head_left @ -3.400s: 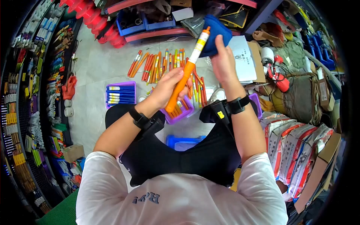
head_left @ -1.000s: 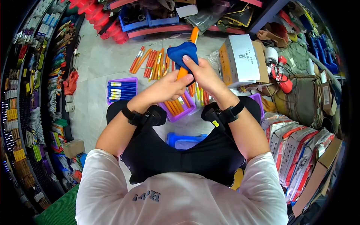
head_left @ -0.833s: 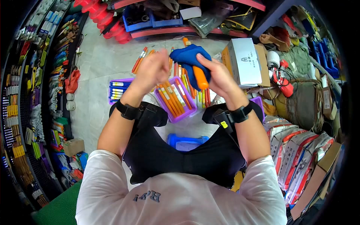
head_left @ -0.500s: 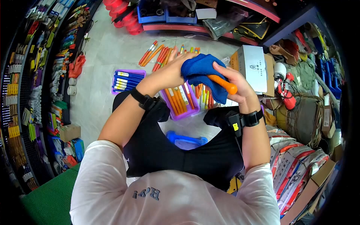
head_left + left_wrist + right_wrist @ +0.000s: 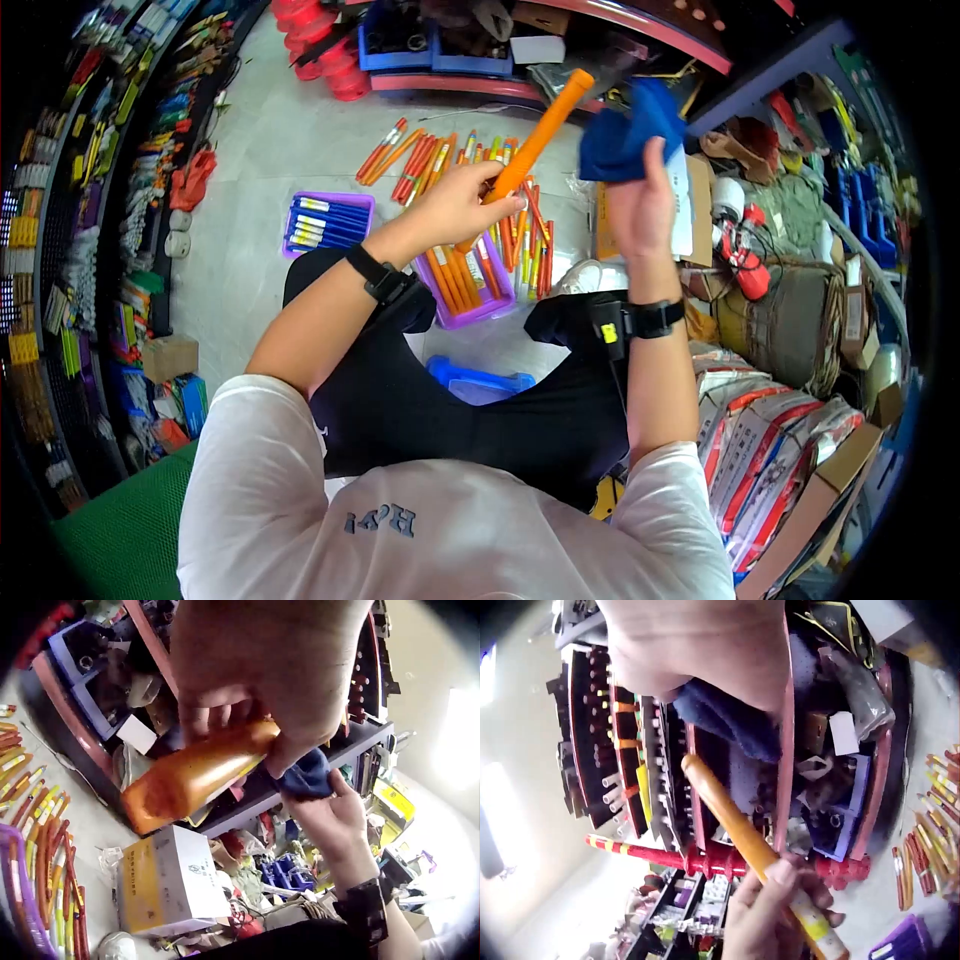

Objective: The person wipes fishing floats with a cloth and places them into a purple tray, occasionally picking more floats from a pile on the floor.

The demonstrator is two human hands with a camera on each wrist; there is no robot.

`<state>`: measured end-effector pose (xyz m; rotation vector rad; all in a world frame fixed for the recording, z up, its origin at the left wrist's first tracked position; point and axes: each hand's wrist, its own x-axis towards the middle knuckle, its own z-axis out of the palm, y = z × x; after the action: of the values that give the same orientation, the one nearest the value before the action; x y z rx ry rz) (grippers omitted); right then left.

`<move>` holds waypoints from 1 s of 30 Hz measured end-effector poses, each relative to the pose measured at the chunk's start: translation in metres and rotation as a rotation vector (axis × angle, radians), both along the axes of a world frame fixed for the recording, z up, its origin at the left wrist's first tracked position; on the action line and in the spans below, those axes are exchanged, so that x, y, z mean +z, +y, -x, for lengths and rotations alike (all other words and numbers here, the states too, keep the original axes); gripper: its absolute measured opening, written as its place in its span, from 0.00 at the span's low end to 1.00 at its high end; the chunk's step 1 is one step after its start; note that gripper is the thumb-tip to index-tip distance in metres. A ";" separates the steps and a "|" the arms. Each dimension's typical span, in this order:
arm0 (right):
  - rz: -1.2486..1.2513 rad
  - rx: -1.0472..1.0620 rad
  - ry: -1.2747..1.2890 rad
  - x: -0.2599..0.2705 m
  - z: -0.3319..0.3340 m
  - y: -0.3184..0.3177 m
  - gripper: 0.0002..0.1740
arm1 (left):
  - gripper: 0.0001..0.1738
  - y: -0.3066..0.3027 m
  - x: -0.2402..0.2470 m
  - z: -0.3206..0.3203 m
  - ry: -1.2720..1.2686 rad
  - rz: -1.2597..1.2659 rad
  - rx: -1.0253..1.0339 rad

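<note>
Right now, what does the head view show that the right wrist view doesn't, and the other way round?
Only the head view shows the white shirt, the red-and-white sacks and the tray of orange sticks.

Only the right wrist view shows the yellow-banded end of the red pole.

Both show the left hand gripping an orange stick, the right hand with the blue cloth, the blue bins, and loose sticks on the floor.

L hand [image 5: 462, 207] grips orng tube [image 5: 543, 135], R hand [image 5: 643, 215] w/ blue cloth [image 5: 625, 140].
</note>
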<state>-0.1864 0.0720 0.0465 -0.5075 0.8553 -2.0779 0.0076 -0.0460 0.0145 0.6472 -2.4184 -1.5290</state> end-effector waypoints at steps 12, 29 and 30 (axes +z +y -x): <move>-0.303 0.087 0.501 -0.013 -0.031 -0.010 0.20 | 0.17 0.017 0.006 0.012 0.091 0.140 0.124; -0.359 0.105 0.622 -0.020 -0.039 -0.007 0.17 | 0.15 0.016 -0.018 0.005 0.137 0.171 0.084; -0.313 0.087 0.705 -0.021 -0.042 -0.009 0.17 | 0.15 0.016 -0.011 0.007 0.095 0.098 0.089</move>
<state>-0.1443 0.0627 0.0256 -1.1060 1.4961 -1.6370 0.0006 -0.0299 0.0040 0.6391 -2.3442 -1.3657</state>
